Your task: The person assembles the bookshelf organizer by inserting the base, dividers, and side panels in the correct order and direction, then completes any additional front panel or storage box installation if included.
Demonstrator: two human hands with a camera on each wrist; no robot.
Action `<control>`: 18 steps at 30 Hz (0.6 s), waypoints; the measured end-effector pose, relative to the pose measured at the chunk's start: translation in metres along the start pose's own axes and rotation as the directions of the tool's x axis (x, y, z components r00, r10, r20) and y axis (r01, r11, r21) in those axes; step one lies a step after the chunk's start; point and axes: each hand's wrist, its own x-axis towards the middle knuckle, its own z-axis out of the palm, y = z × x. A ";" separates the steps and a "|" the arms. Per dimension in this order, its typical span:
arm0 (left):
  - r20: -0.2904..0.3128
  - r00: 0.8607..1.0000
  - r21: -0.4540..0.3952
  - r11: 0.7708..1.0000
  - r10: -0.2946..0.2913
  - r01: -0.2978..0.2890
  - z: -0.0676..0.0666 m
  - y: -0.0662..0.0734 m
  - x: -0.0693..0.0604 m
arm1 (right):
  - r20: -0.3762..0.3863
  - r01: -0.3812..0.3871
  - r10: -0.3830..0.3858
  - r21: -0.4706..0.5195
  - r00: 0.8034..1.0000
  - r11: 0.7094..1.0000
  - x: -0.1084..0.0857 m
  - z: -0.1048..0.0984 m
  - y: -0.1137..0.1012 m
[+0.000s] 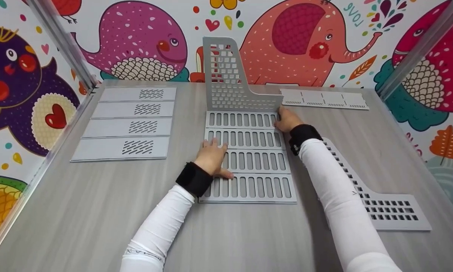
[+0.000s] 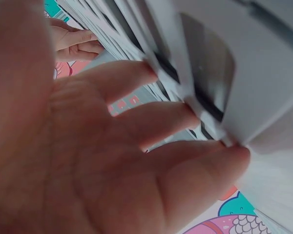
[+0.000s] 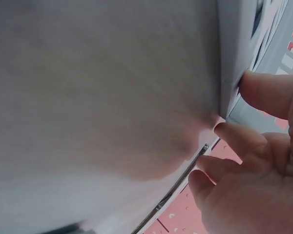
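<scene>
In the head view, a grey slotted panel point(image 1: 249, 175) of several joined sections lies flat on the table. At its far edge stands an upright L-shaped grey mesh panel point(image 1: 226, 85). My left hand point(image 1: 210, 156) rests on the slotted panel's left side, fingers spread, fingertips touching the slot bars. In the left wrist view those fingers point(image 2: 171, 122) look nearly straight against the panel. My right hand point(image 1: 288, 120) is at the slotted panel's far right corner, beside the foot of the upright. The right wrist view shows its thumb point(image 3: 268, 92) on the panel's edge and its index finger near the corner.
Another grey panel point(image 1: 109, 126) with slanted slits lies at the left. A perforated L-shaped panel point(image 1: 396, 211) lies flat at the right, partly under my right forearm. Back right is a narrow light panel point(image 1: 324, 99). Printed walls with metal posts border the table point(image 1: 83, 211).
</scene>
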 end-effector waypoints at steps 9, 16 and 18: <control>-0.002 1.000 0.015 1.000 -0.004 0.004 0.001 0.000 0.000 | 0.021 0.054 -0.055 0.058 0.998 0.997 -0.003 0.001 0.005; -0.007 1.000 0.022 1.000 -0.006 0.006 0.000 0.001 0.000 | 0.046 -0.062 0.060 0.040 0.997 0.997 -0.025 -0.029 0.023; -0.005 1.000 0.026 1.000 -0.007 0.007 0.000 0.002 0.000 | 0.099 -0.137 0.141 -0.039 0.985 0.990 -0.039 -0.044 0.028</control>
